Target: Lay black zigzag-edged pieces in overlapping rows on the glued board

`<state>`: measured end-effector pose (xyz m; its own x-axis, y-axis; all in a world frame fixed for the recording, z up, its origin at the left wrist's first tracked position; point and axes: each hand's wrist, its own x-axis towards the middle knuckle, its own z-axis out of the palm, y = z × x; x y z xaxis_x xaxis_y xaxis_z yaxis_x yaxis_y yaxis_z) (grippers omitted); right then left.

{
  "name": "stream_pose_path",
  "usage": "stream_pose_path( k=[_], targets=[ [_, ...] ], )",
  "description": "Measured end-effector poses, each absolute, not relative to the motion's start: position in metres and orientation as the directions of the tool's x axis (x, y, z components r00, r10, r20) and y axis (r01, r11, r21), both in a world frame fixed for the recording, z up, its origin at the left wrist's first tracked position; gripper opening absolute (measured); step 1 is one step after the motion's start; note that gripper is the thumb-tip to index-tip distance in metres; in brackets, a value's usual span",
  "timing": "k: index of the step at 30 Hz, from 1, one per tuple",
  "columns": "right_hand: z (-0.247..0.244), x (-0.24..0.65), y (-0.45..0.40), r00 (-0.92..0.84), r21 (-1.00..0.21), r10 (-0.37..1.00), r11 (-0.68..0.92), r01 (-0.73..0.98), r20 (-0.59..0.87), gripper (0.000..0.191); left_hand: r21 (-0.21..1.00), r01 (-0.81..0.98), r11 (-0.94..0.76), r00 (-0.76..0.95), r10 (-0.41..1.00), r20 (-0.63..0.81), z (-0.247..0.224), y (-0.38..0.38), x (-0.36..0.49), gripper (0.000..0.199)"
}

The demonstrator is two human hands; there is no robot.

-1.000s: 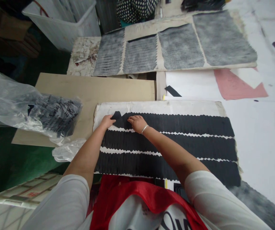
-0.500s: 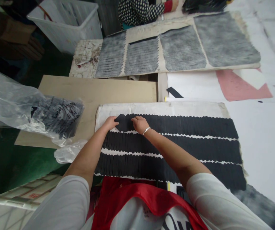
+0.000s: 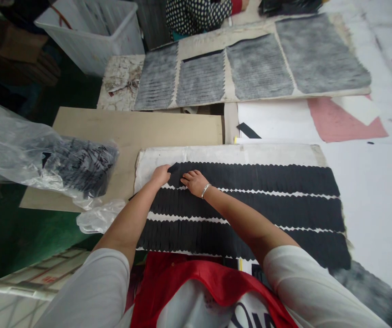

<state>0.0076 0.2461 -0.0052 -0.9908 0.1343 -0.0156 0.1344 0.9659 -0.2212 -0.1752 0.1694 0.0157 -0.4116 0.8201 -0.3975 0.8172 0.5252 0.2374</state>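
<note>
Three long rows of overlapping black strips, a top row (image 3: 267, 177), a middle row (image 3: 284, 212) and a bottom row (image 3: 196, 237), lie on a pale board (image 3: 216, 154). At the left end of the top row, my left hand (image 3: 161, 175) is closed on a black strip (image 3: 173, 168). My right hand (image 3: 195, 181), with a bracelet at the wrist, rests on the top row just to the right, its fingers apart and flat on the strips.
A plastic bag of black pieces (image 3: 83, 166) lies on a tan board (image 3: 141, 130) at the left. Beyond is a board with grey panels (image 3: 260, 68), with another person's spotted sleeve (image 3: 199, 16) behind it. A white bin (image 3: 96, 41) stands back left.
My left hand has shifted slightly right along the top row. My right hand has moved slightly left and down, and its fingers have spread.
</note>
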Motion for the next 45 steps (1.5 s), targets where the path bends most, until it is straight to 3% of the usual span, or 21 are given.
stream_pose_path(
  k=[6, 25, 45],
  targets=[
    [-0.004, 0.007, 0.246, -0.992, -0.2, 0.123, 0.972, 0.126, -0.028, 0.035, 0.205, 0.825, 0.527, -0.424, 0.816, -0.392, 0.014, 0.169, -0.176, 0.031],
    [0.002, 0.0, 0.245, -0.988, -0.167, 0.118, 0.977, 0.134, -0.103, 0.036, 0.259, 0.791, 0.554, -0.442, 0.811, -0.382, 0.014, 0.167, -0.177, 0.029],
    [0.002, -0.001, 0.244, -0.987, -0.175, 0.122, 0.975, 0.14, -0.109, 0.035, 0.203, 0.735, 0.647, -0.582, 0.756, -0.301, 0.007, 0.156, -0.188, 0.03]
  ],
)
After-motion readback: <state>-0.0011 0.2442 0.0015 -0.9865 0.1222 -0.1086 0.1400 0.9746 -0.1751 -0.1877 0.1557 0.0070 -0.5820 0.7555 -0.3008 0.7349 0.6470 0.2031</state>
